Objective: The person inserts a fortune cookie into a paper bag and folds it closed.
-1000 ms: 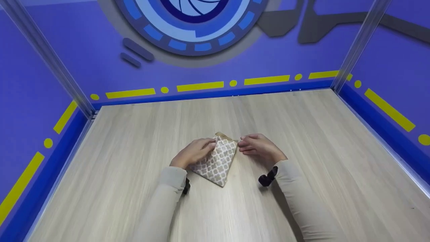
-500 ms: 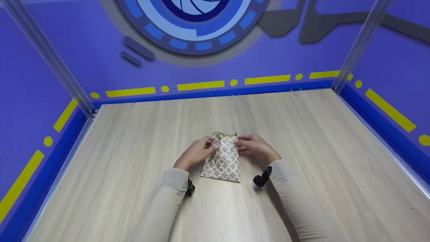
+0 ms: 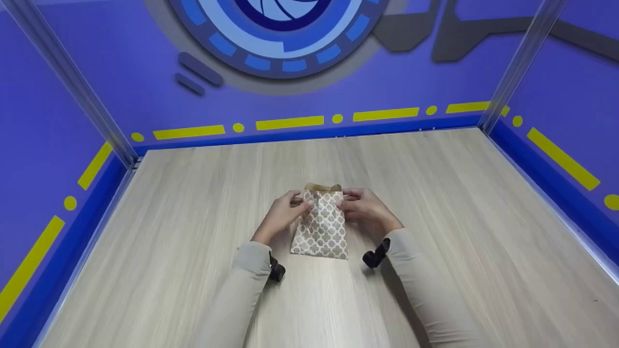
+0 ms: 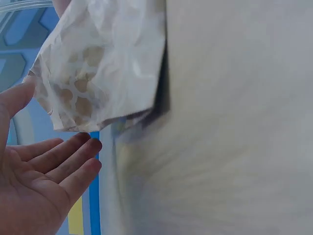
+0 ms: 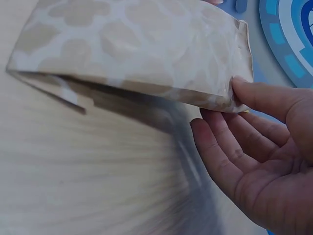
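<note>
A small paper bag [image 3: 321, 229], printed with a white and beige lattice, stands between both hands with its brown mouth at the far end. My left hand [image 3: 282, 213] pinches its upper left edge, the thumb on the patterned face. On the opposite edge, my right hand [image 3: 368, 209] grips near the mouth; in the right wrist view its thumb presses the face of the bag [image 5: 132, 44] while fingers lie beneath. The left wrist view has the left thumb at the corner of the bag [image 4: 83, 93], the other fingers extended close under the edge. What the bag contains is hidden.
A pale wood-grain tabletop [image 3: 203, 193] lies under the hands. Blue-purple panels with yellow dashes [image 3: 289, 123] wall it in at the back, left and right, with metal posts at the rear corners. Dark wrist devices [image 3: 375, 255] sit at both cuffs.
The bag has turned from a diagonal lie to nearly straight, its mouth facing away. My right hand has moved from beside its corner to gripping its right edge; the left hand keeps hold.
</note>
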Demonstrator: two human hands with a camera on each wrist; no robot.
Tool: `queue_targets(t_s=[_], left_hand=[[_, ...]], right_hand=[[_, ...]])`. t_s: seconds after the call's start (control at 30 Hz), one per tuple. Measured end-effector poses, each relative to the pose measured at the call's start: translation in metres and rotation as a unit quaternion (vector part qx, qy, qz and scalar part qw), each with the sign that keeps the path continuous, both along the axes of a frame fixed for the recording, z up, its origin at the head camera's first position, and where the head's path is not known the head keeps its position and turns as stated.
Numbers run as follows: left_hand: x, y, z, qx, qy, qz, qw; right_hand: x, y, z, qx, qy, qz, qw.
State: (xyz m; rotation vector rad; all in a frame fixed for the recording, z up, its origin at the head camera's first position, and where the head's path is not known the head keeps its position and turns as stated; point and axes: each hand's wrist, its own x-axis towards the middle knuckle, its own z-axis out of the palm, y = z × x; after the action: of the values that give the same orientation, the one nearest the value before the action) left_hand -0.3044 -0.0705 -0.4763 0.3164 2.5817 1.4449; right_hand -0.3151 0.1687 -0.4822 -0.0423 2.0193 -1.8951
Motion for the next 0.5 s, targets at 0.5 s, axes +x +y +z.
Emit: queue_targets(t_s=[0.5], left_hand=[[-0.004, 0.006, 0.009, 0.142, -0.021, 0.023, 0.9894]], right_hand=[[0.001, 0.008, 0.021, -0.003, 0.04, 0.017, 0.999]])
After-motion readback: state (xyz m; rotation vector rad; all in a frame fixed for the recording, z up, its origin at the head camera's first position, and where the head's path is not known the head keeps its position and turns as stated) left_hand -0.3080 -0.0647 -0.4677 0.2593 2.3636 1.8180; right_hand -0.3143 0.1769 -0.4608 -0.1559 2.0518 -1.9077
